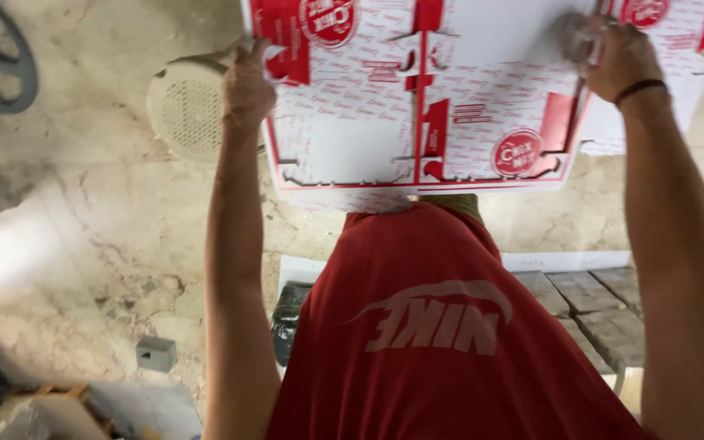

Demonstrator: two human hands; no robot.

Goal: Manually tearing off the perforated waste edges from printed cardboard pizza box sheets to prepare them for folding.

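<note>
1. The left hand [248, 81] was clenched on the left edge of a flat red-and-white cardboard sheet [458, 98], fingers curled over the border.
2. The right hand [617, 57] gripped the sheet's upper right part, its grip closed on the card (a dark band circled that wrist).
3. The sheet was held out in front of the person's red shirt [442, 342], above the marble floor [107, 236], its lower edge just over the shirt's hem.
4. A round cream fan cover [185, 106] lay on the floor just beside the sheet's left edge.
5. Left of the arm the floor lay open; a small grey box [156, 353] sat well apart, and grey tiles [600, 305] lay to the right.
</note>
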